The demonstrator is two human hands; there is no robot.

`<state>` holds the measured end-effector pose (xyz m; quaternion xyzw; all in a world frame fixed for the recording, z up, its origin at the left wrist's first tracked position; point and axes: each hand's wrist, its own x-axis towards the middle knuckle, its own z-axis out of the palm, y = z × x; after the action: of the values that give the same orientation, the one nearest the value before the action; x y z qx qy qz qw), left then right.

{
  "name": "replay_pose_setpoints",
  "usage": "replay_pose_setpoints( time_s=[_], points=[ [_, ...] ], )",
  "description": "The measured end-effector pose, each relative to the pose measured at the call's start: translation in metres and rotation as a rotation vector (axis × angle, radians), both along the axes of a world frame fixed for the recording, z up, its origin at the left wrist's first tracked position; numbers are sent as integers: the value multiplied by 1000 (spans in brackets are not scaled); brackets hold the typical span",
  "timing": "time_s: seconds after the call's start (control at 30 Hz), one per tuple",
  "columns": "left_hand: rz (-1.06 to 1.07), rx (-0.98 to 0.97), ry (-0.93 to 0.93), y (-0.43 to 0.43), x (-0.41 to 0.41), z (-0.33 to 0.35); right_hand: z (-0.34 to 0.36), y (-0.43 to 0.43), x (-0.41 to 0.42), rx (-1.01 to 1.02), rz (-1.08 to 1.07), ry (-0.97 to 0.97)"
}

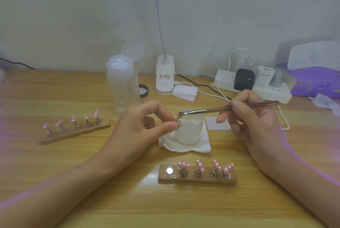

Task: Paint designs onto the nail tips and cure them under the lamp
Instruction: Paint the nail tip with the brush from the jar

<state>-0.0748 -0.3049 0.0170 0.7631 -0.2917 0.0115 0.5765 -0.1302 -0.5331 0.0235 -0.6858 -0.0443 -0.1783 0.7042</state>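
Observation:
My left hand (145,126) pinches a small nail tip on its metal stand (177,118) above a frosted glass jar (188,130). My right hand (252,117) holds a thin brown brush (228,108), whose bristles touch that tip. In front of me a wooden holder (196,178) carries several pink nail tips with white dots, and its leftmost magnet spot (169,170) is bare. At the left, a second wooden holder (73,130) bears several pale pink tips.
The jar stands on a folded white tissue (184,145). Behind are a clear pump bottle (122,82), a white gooseneck lamp base (164,75), white pads (184,91), a power strip (252,84) with plugs and cables, and purple packaging (316,82) at the right.

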Motion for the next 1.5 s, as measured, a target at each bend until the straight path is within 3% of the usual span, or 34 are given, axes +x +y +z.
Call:
replay_pose_setpoints(
  time_s=[0.3, 0.5, 1.5],
  points=[
    [3, 6, -11, 0, 0, 0, 1, -2, 3, 100, -3, 33],
    [-2, 11, -31, 0, -1, 1, -1, 0, 3, 26, 20, 48],
    [-9, 5, -60, 1, 1, -1, -1, -2, 3, 51, -5, -3]
  ],
)
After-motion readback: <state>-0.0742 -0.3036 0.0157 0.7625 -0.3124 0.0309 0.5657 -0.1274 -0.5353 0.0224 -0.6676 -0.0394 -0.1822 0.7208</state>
